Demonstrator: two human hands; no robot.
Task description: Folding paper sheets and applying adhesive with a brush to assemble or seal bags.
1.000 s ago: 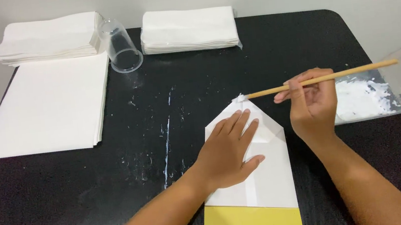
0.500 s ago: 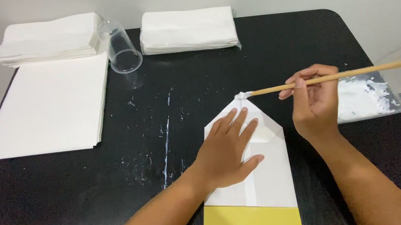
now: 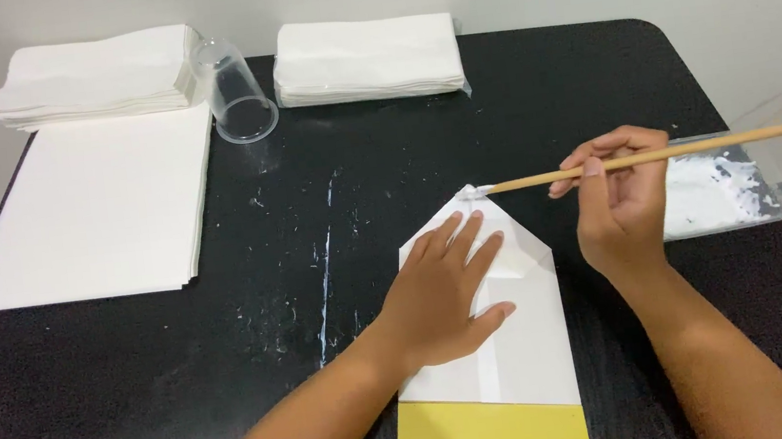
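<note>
Left hand (image 3: 443, 292) pressing flat, fingers spread, on folded white paper (image 3: 524, 351), right hand (image 3: 619, 198) gripping wooden stick (image 3: 639, 160), tip touching paper's far point

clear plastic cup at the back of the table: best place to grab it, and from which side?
Take the clear cup around its side wall, coming from above. It lies tipped on its side, open mouth toward the near edge, wedged beside the left paper stack, so only the top and right flank are free for a grip.

We see our right hand (image 3: 620, 208) draw the wooden brush (image 3: 639, 159) slightly leftward, its tip now touching the peak of the folded white paper (image 3: 522, 332).
</note>
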